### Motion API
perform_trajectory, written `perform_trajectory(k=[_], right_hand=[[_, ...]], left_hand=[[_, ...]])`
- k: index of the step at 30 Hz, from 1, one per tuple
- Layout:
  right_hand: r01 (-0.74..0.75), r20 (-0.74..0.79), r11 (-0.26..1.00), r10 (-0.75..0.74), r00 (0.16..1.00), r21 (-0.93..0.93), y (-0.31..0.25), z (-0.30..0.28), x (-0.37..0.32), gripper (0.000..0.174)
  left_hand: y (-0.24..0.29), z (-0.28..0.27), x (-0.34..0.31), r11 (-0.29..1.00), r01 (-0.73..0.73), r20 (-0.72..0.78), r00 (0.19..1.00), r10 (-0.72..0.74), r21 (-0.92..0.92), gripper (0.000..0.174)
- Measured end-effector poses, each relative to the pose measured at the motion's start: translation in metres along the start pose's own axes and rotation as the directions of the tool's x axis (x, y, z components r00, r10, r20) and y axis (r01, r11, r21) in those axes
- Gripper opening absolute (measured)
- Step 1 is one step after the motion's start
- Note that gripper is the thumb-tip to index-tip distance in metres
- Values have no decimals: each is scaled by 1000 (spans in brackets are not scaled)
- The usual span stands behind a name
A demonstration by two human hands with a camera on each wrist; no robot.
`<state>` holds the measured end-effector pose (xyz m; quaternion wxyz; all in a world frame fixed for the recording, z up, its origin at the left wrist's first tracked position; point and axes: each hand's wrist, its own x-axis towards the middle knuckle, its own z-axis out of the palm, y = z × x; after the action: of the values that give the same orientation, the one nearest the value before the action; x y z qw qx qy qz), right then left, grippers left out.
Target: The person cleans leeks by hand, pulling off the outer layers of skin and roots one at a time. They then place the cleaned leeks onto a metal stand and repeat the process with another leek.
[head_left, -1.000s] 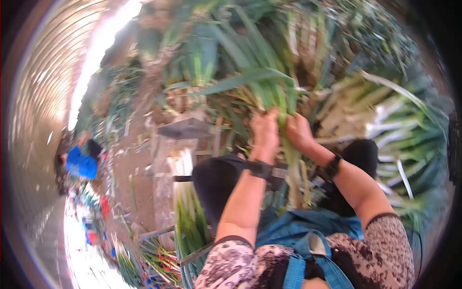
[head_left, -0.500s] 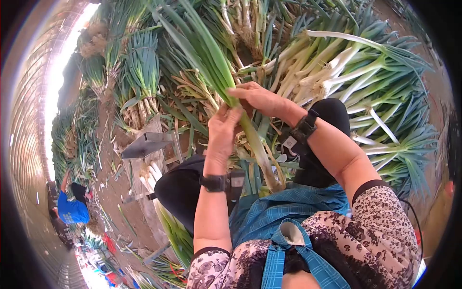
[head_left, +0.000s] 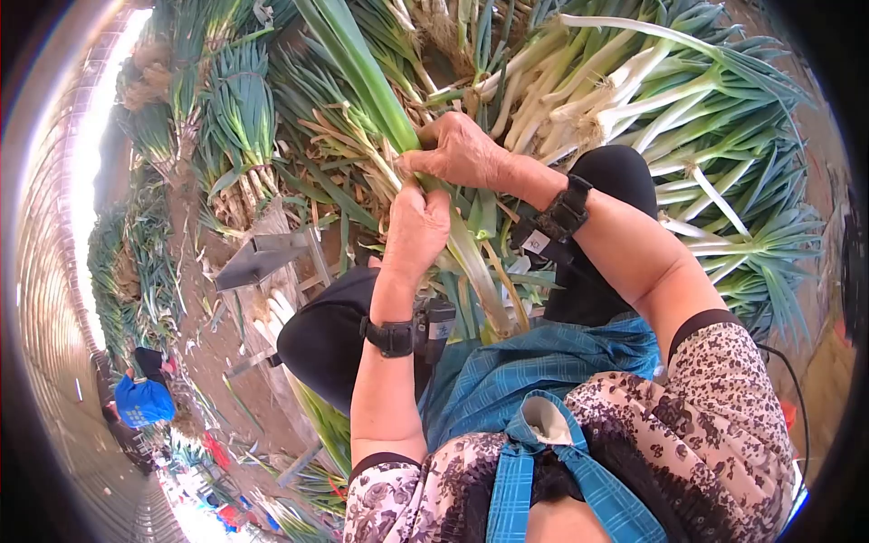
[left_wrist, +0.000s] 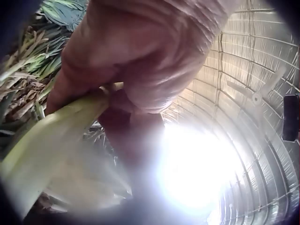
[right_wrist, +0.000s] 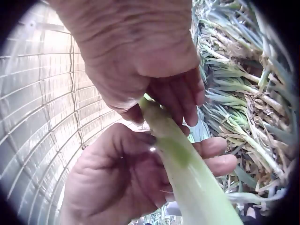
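A leek (head_left: 475, 271) slants from the person's lap up and away, its broad green leaves (head_left: 358, 68) pointing to the top of the head view. My left hand (head_left: 418, 226) grips the stalk where white turns to green. Just above it my right hand (head_left: 462, 156) pinches the same leek at the base of the leaves, the two hands close together. Seen from the right wrist, the pale stalk (right_wrist: 187, 173) runs between the left thumb and fingers, with the right hand (right_wrist: 140, 61) over its upper part. In the left wrist view the left hand (left_wrist: 140, 47) covers part of the stalk (left_wrist: 42, 145).
A large heap of leeks (head_left: 625, 100) lies to the right. Bundled leeks (head_left: 240, 118) stand at the upper left, near a metal piece (head_left: 262, 258) in front of the left knee. Dry trimmed leaves (head_left: 339, 149) lie ahead. Another person in blue (head_left: 143, 401) is far left.
Both hands and the leek have shifted left in the head view, which has also turned. The right hand has gone from beside the left to just above it on the leek.
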<state>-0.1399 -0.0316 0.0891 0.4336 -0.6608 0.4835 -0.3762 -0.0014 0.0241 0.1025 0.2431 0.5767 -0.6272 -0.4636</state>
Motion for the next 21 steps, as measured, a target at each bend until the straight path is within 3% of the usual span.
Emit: perform_trajectory(k=[1, 2, 5, 7, 9, 11, 12, 13, 14, 15, 17, 19, 21], right_hand=[[17, -28, 999, -18, 999, -36, 2, 1, -1, 45], [9, -21, 999, -10, 1000, -33, 4, 2, -1, 45], [4, -12, 989, -6, 1000, -146, 16, 7, -2, 36], [-19, -60, 994, 13, 998, -106, 16, 13, -4, 45], [-40, -99, 997, 34, 994, -61, 14, 15, -7, 45], [-71, -78, 997, 69, 995, -13, 12, 11, -11, 43], [-119, -9, 992, 120, 993, 46, 5, 5, -12, 36], [-167, 57, 981, 162, 985, 99, 1, 0, -10, 31], [-164, 93, 971, 150, 984, 171, 2, -3, -7, 34], [-158, 87, 974, 145, 986, 164, 3, -4, -4, 34], [-145, 125, 922, 106, 986, 360, 5, -3, -3, 33], [-138, 177, 899, 69, 982, 416, 4, -4, -4, 32], [-263, 342, 764, 59, 938, 590, 3, 0, -5, 34]], left_hand=[[3, 5, -3, 992, 20, -19, 1000, -23, -124, 29], [4, 9, -4, 998, 32, -43, 998, -34, -46, 30], [-10, 16, -2, 997, 63, -62, 996, -67, -52, 30], [-21, 22, -2, 997, 70, -84, 994, -73, -38, 28], [-39, 27, 0, 985, -93, -199, 973, 121, 147, 28], [-50, 23, -9, 974, -84, -176, 977, 122, 212, 27], [-50, 22, -13, 994, -11, -122, 993, -3, -108, 28], [-49, 21, -15, 909, 75, -31, 995, -96, -410, 28], [-47, 19, -22, 626, 209, 113, 975, -191, -751, 30], [-47, 18, -25, 626, 201, 112, 977, -180, -754, 30], [-51, 20, -28, 345, 247, 209, 968, -141, -906, 31], [-59, 23, -27, 335, 283, 262, 959, -107, -899, 33], [-68, 26, -22, 374, 330, 311, 944, -112, -867, 33]])
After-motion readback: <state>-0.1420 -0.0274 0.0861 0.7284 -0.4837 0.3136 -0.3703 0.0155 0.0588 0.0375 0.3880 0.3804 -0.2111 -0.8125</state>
